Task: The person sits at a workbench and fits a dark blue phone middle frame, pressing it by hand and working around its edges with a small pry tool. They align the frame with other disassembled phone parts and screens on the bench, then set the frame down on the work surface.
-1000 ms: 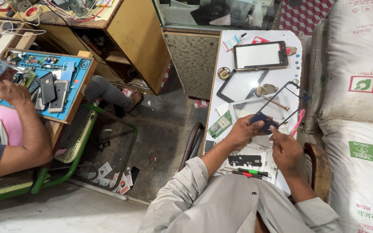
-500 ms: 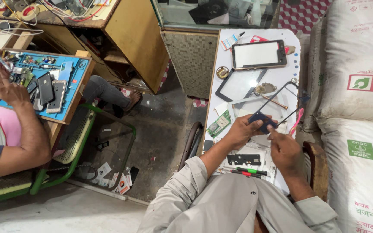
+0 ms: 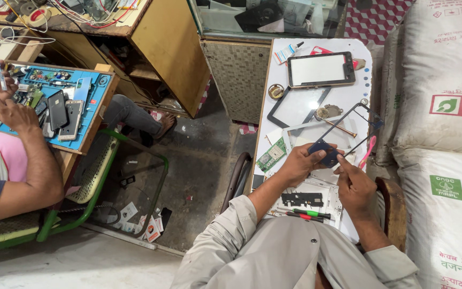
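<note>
Dark blue small flat part (image 3: 324, 152) is pinched by the left hand (image 3: 299, 165) and right hand (image 3: 355, 184) together, above the white table (image 3: 322, 107).

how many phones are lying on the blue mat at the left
2 show clearly: a black phone and a silver one, side by side near the front of the blue mat. More may be hidden among the parts under the co-worker's hand.

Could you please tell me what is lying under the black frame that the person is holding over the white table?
Under the black frame lie a clear sheet and the white table. The left hand and right hand hide whatever lies beneath the frame's near corner.
</note>
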The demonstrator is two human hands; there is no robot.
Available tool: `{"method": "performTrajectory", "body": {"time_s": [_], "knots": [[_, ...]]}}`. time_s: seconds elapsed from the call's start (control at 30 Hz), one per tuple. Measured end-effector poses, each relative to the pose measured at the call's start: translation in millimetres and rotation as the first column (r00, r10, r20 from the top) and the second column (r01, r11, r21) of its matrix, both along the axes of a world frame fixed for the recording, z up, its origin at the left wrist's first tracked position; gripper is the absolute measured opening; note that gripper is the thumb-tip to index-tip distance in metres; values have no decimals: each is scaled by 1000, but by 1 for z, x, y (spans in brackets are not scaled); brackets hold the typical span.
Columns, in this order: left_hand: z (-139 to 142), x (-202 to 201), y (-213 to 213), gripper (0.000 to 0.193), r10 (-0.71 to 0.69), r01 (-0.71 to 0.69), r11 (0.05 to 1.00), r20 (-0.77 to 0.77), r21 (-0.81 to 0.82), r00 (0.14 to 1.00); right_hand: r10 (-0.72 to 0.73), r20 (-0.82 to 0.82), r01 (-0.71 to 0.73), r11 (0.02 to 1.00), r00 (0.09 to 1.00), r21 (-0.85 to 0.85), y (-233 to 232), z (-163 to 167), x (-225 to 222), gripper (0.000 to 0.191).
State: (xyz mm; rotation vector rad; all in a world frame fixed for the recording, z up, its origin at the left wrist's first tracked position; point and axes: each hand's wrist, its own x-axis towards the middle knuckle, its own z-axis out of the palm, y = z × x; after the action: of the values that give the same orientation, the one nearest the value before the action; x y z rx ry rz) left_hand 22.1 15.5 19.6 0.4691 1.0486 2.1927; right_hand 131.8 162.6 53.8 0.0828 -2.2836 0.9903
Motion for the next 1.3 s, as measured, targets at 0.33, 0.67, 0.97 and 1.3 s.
{"method": "performTrajectory", "body": {"time_s": [0.33,0.67,0.97,1.3], "knots": [[-1,1,0,41,-1,1,1000,-11,-10,1000,-5,40,6,999,999,-44,-2,1,2,31],[-4,1,3,41,7,-7,999,-1,-47,1000,-33,66,35,999,997,-29,-2,-2,4,29],[-4,1,2,40,-1,2,1000,18,-29,1000,-22,53,25,998,998,-52,-1,-7,3,30],[-13,0,5,41,9,-8,998,12,-56,1000,-29,33,30,998,999,-51,-1,-9,3,29]]}}
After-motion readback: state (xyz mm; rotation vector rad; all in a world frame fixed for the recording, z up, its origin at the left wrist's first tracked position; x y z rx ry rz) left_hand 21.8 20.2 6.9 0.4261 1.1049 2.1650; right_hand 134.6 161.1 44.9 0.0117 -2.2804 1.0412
